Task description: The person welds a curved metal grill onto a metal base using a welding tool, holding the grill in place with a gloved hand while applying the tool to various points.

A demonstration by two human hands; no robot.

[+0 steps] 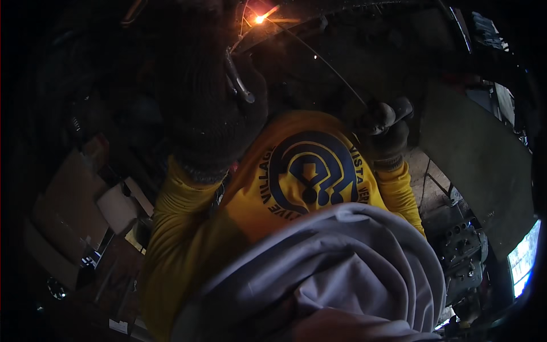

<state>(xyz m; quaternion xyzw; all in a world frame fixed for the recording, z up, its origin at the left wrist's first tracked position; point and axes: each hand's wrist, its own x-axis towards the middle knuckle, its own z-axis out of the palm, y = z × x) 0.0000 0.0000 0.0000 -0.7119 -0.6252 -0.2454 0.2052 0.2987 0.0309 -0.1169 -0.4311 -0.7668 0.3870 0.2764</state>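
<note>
At the top centre a spot of metal glows orange-white (260,19), with small streaks of light around it. My left hand (213,125), in a dark knit glove, is closed around a tool with a bare metal handle (239,82); its far end is lost in the dark near the glow. My right hand (388,139), also gloved, grips a thin, slightly bowed metal rod (327,62). From that hand the rod runs up and left to the glowing spot. A dark rounded piece (403,107) sits by the right fingers; its kind is unclear.
Below the glow lies a dark metal edge (273,39). Cardboard pieces (71,199) and an open box (118,206) are at left. A large flat panel (478,154) stands at right, above a grey machine part (462,248). Grey cloth (342,262) hangs over my yellow shirt.
</note>
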